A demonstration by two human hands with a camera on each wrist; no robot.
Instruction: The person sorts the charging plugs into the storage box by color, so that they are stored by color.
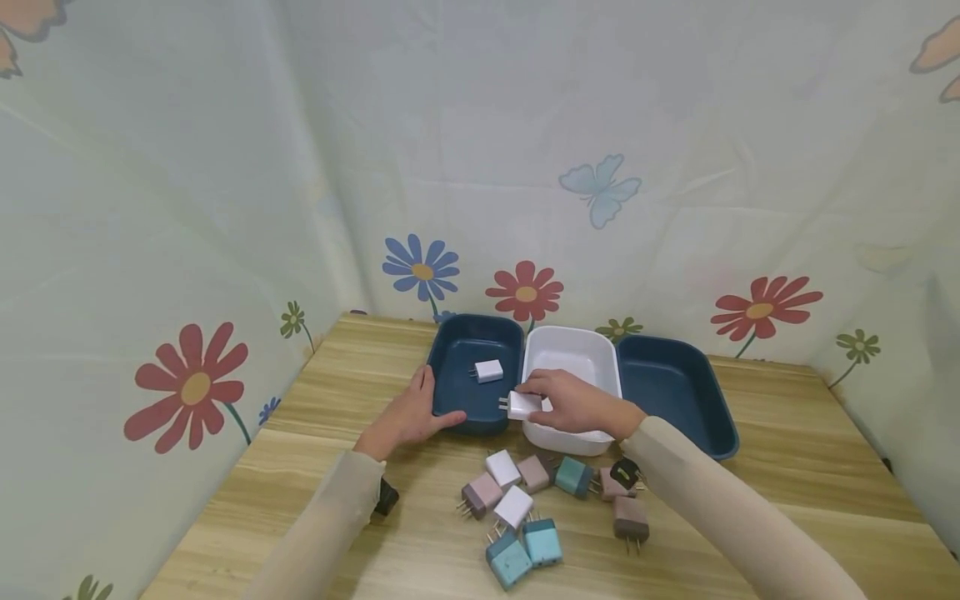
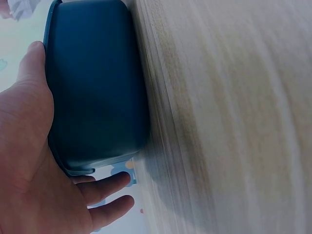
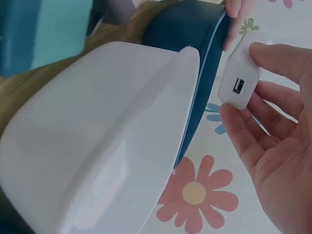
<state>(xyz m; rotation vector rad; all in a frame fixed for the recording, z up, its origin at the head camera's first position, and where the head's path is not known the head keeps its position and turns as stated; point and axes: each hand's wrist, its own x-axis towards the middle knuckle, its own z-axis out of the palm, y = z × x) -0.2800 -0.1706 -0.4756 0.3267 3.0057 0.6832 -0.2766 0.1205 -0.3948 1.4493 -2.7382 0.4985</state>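
My right hand (image 1: 577, 404) pinches a white USB wall charger (image 1: 522, 406) between thumb and fingers, its prongs pointing left. In the head view this charger overlaps the front left of the white bin (image 1: 572, 337), close to the left blue bin (image 1: 480, 427). The charger's USB port faces the camera in the right wrist view. At the near-left corner of the left blue bin, my left hand (image 1: 408, 412) rests with its thumb along the front rim and its fingers, extended, at the side. Another white charger (image 1: 489, 371) lies inside that bin.
A second blue bin (image 1: 675, 383) stands right of the white one. In front of the bins lie several chargers: white (image 1: 503, 469), pink (image 1: 483, 493) and teal (image 1: 543, 542), with prongs sticking out. Behind the wooden table (image 1: 300, 467) hangs a flower-printed cloth (image 1: 480, 167).
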